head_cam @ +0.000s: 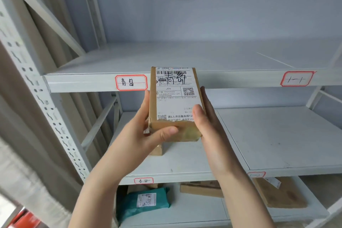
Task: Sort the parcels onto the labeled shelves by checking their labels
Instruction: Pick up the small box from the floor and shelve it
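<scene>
I hold a small brown cardboard parcel point(175, 105) in both hands, in front of the upper shelf's edge point(83, 83). Its white shipping label faces me, with handwritten black characters over the barcode. My left hand point(146, 133) grips the parcel's left side and near bottom corner, thumb across the front. My right hand point(205, 116) presses flat against the right side, thumb on the label. A red-bordered shelf tag point(131, 82) with handwritten characters sits just left of the parcel. Another red-bordered tag point(296, 78) is at the far right of the same edge.
A middle shelf point(277, 135) lies below, with a small brown box point(157, 150) partly hidden behind my left hand and a tag point(143, 180) on its edge. The lowest shelf holds a teal bag parcel point(144, 201) and flat brown parcels point(201, 189). A perforated upright point(42, 102) stands left.
</scene>
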